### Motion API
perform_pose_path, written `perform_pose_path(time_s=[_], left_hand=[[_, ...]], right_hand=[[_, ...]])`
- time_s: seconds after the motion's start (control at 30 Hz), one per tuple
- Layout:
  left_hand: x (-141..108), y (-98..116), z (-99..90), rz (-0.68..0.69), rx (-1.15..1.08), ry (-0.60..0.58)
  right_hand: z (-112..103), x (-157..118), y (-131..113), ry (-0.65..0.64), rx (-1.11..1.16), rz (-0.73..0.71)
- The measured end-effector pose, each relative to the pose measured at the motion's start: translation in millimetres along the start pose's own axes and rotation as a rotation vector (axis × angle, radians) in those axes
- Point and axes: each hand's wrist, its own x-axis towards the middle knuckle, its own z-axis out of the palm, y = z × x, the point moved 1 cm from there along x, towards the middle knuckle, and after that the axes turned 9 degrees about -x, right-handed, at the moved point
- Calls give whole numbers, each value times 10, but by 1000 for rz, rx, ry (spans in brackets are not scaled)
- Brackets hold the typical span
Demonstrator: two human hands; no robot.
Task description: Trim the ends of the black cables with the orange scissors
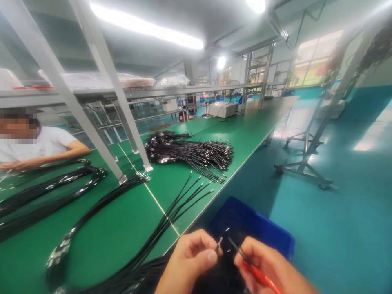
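Pinches small pale piece (219, 241) between thumb and forefinger of left hand (192, 255). Grips red-handled tool (260, 275) in right hand (271, 259), with fingers curled around it and metal tips (235, 247) directed at small pale piece, just apart from it. Cannot tell whether metal tips meet. Below and beyond the hands: blue bin (263, 224). To the left of left hand, on green tabletop (104, 245): loose black cables (159, 228), with light ends fanned forward. Farther ahead of left hand: large cable bundle (190, 153). Far left, across green tabletop: co-worker (52, 141) in white top.
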Motion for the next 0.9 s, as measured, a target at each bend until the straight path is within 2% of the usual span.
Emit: perform_pose_path(time_s=[0.1, 0.17, 0.37, 0.43, 0.57, 0.67, 0.77, 0.8, 0.9], left_hand=[[-18, 7, 54, -15, -25, 37], [-31, 11, 94, -30, -42, 47], [-27, 2, 179, -95, -142, -5], [-20, -8, 185, -93, -122, 0], [-11, -29, 171, -76, -71, 60], [-12, -23, 164, -79, -70, 75], [-14, 1, 163, -85, -62, 64], [-15, 8, 164, -90, -67, 57], [-12, 25, 169, -87, -97, 43]], right_hand=[[37, 41, 0, 210, 81, -112], [93, 64, -57, 276, 120, -150], [230, 225, -107, 165, 348, -173], [271, 265, -85, 212, 303, -176], [373, 218, -104, 471, 29, -217], [364, 125, -144, 513, 5, -185], [215, 63, -131, 400, 67, -175], [153, 55, -104, 300, 97, -148], [15, 44, 16, -113, 248, 15]])
